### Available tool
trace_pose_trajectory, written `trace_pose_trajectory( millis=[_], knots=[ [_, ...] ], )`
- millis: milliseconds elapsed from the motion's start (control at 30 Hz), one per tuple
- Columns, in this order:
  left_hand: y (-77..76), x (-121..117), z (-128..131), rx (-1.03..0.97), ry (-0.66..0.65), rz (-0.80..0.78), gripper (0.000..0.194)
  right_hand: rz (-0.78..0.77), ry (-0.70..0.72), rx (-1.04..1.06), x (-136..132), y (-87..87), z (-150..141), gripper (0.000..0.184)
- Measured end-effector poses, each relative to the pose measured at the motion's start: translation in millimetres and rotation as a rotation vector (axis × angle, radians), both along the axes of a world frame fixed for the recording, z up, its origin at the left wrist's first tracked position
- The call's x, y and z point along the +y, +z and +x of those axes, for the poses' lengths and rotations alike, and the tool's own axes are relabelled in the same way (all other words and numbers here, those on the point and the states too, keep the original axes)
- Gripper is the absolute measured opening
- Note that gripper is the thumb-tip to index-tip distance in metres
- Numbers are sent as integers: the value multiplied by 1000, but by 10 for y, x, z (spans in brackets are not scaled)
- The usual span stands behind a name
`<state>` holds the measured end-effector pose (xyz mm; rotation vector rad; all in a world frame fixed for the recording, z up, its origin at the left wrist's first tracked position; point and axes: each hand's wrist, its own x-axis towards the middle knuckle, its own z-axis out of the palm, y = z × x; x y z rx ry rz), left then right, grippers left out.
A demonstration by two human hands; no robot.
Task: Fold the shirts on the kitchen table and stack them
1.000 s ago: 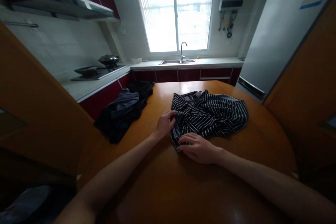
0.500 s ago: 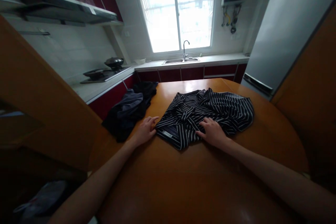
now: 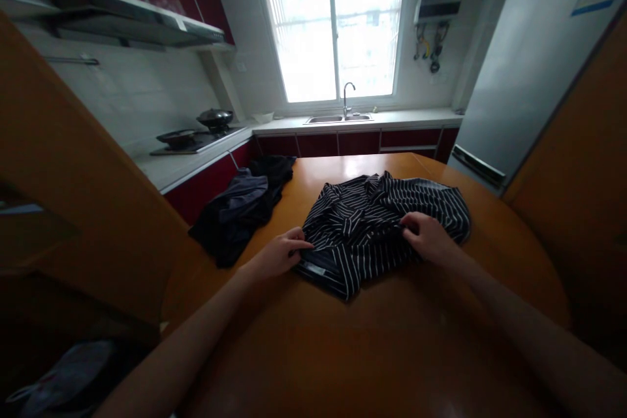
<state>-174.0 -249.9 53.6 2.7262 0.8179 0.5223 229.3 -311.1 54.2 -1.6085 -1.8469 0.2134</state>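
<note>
A black-and-white striped shirt (image 3: 377,222) lies crumpled across the middle of the wooden table, its collar end with a pale label toward me on the left. My left hand (image 3: 279,253) pinches the shirt's edge beside the collar, thumb and fingers together. On the right, my right hand (image 3: 427,235) grips a fold of the striped fabric between thumb and curled fingers, lifting it slightly. Part of what the fingers hold is hidden by the hands themselves.
The round-ended wooden table (image 3: 382,346) carries a pile of dark clothes (image 3: 240,206) at its left edge. Beyond stand a counter with a sink (image 3: 326,119), a stove with pans (image 3: 215,119), and a fridge (image 3: 519,72) at right.
My right hand has moved right and closed on the fabric, pulling a fold along. My left hand has shifted slightly right and pinched the shirt's edge. The collar end sits nearer to me.
</note>
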Motion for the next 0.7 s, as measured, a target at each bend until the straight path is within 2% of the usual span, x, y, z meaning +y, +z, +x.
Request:
trace_pose_trajectory(
  millis=[133, 233, 333, 400, 467, 567, 633, 700],
  knots=[
    [140, -285, 173, 97, -142, -126, 60, -3, -224, 81, -38, 73, 520, 15],
    [223, -533, 365, 185, -272, -276, 62, -32, -279, 136, -197, 78, 921, 13],
    [328, -698, 535, 247, -420, -473, 50, -48, -266, 196, -463, 76, 1309, 13],
    [396, -696, 640, 220, -465, -534, 37, -58, -278, 250, -649, 79, 1549, 14],
    [422, -590, 753, 105, -409, -456, 28, -94, -306, 302, -813, 83, 1766, 14],
    [352, -301, 939, -55, -235, -227, 24, -216, -299, 346, -1004, 65, 2045, 17],
    [261, -105, 1060, -41, -174, -121, 27, -333, -243, 325, -1105, 27, 2208, 20],
    [175, 36, 1166, 49, -164, -48, 40, -430, -188, 250, -1192, -23, 2346, 27]
  ],
)
